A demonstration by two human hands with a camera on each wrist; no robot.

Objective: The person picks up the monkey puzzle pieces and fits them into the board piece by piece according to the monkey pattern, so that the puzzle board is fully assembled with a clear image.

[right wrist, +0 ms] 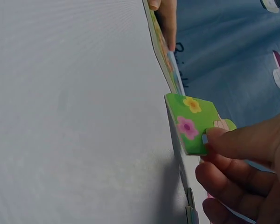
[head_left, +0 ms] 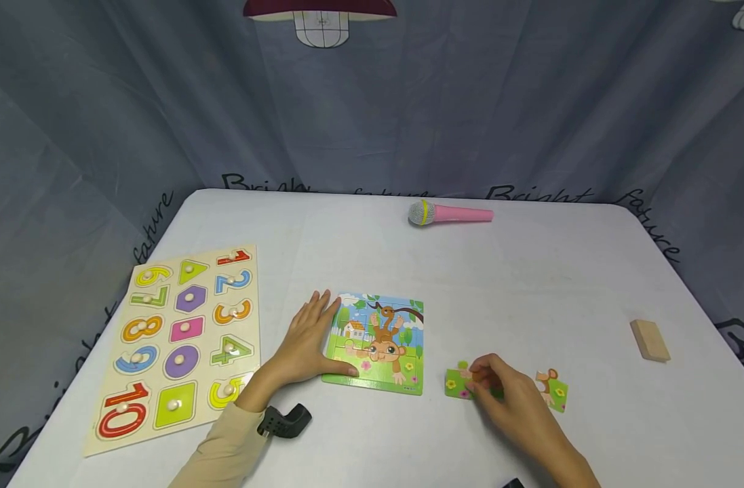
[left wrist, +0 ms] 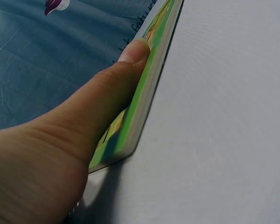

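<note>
A jigsaw puzzle board [head_left: 378,346] with a monkey picture lies mid-table. My left hand [head_left: 310,342] rests at its left side with fingers spread and straight; the thumb [left wrist: 112,84] lies on the board's lower border. To the right, my right hand [head_left: 512,400] pinches a green puzzle piece [right wrist: 189,121] with a yellow and a pink flower between thumb and fingers. In the right wrist view this piece is tilted above the table. Another puzzle piece [head_left: 555,392], with part of a monkey on green, lies just beyond the right hand, partly hidden by it.
A wooden number-and-shape board [head_left: 207,366] with knobs lies at the left, partly behind the left forearm. A pink toy microphone [head_left: 460,214] lies near the back edge. At the right is a small wooden block [head_left: 650,340]. Grey curtain surrounds the white table [head_left: 561,271].
</note>
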